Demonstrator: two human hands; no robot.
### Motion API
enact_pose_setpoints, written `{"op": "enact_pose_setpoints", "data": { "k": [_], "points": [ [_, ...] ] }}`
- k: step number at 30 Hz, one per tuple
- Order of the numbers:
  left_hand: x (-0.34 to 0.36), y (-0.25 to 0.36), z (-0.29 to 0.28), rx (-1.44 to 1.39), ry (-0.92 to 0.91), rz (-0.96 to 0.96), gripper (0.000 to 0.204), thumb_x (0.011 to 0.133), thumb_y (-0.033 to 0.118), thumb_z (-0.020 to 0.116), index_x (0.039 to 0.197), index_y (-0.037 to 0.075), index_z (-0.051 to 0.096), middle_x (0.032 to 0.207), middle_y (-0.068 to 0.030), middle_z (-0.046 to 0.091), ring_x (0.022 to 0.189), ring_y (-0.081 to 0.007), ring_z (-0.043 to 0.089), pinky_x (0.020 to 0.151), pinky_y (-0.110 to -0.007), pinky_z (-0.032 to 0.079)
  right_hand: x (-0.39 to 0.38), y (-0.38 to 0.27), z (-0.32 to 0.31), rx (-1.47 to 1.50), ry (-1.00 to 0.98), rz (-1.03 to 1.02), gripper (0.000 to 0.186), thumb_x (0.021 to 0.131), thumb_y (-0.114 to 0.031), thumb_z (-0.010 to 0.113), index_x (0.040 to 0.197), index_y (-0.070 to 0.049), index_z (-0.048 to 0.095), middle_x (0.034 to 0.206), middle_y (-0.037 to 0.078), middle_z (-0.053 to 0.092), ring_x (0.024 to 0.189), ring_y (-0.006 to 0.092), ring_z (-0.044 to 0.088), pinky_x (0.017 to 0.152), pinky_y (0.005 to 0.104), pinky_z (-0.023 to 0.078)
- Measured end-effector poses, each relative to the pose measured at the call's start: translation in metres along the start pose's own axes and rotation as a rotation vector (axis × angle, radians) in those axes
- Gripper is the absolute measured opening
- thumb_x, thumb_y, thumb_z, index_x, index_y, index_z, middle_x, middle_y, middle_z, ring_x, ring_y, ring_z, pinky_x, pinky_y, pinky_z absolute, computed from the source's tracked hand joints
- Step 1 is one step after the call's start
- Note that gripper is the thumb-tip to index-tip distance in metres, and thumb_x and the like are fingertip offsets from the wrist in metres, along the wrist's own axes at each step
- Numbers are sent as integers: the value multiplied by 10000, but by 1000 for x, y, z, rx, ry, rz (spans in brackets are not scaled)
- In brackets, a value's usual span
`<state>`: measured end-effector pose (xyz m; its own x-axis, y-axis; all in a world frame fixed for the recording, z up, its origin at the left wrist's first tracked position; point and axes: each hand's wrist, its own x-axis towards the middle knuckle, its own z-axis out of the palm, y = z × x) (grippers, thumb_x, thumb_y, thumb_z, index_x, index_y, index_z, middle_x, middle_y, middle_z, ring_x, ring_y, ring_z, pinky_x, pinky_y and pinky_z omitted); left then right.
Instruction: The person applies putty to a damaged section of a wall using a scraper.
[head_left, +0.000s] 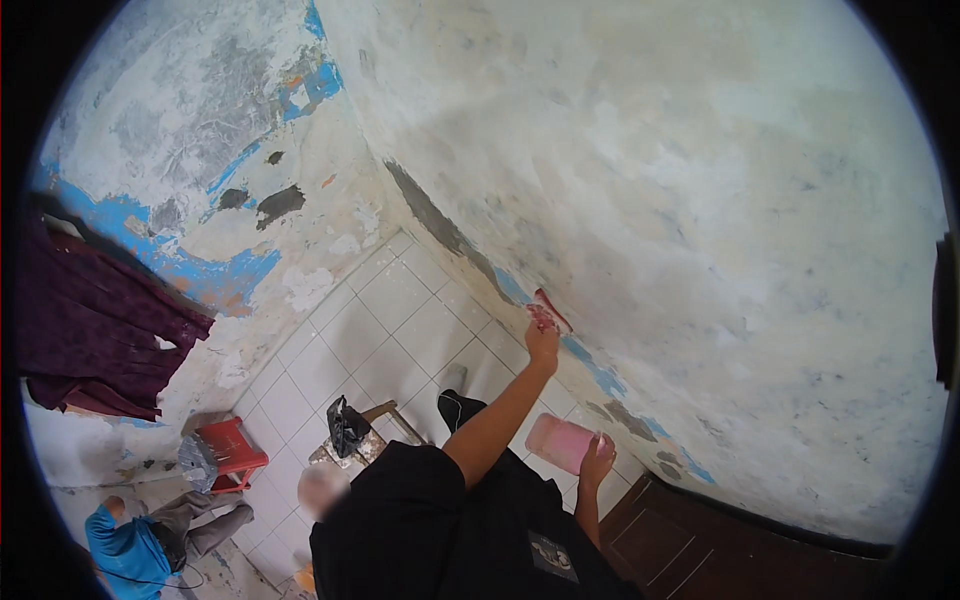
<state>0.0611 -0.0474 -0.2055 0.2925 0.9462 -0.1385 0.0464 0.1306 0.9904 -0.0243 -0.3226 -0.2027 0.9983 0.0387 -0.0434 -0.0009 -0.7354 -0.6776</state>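
My left hand reaches out to the low part of the right wall, its fingers closed round a small red scraper smeared with pale filler. The scraper's edge lies at or very near the wall, beside a strip of exposed blue paint. Lower and to the right, my right hand grips the end of a pink plastic tub. The tub is held out in front of me over the floor. Its contents are hard to make out.
A paint-spattered stool with a black plastic bag stands on the white tiles. At lower left, a person in blue is beside a red stool. A dark purple cloth hangs left. Dark brown panelling lies lower right.
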Motion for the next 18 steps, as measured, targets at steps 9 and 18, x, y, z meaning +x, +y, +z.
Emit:
{"op": "enact_pose_setpoints", "data": {
  "k": [9,18],
  "points": [
    [11,-8,4,-893,-199,-579,306,832,-117,468,1064,66,545,934,-17,569,754,-124,545,626,-253,447,-12,34,-15,-79,19,112,454,928,-375,616,1175,5,603,1129,250,626,1071,427,559,939,491,441],
    [-3,21,40,-410,27,-244,383,825,-135,432,1171,-15,543,1026,-71,598,912,-177,605,817,-293,488,6,20,-13,-48,-3,55,455,931,-376,608,1181,4,606,1137,246,628,1077,426,563,947,487,442]
  ]
}}
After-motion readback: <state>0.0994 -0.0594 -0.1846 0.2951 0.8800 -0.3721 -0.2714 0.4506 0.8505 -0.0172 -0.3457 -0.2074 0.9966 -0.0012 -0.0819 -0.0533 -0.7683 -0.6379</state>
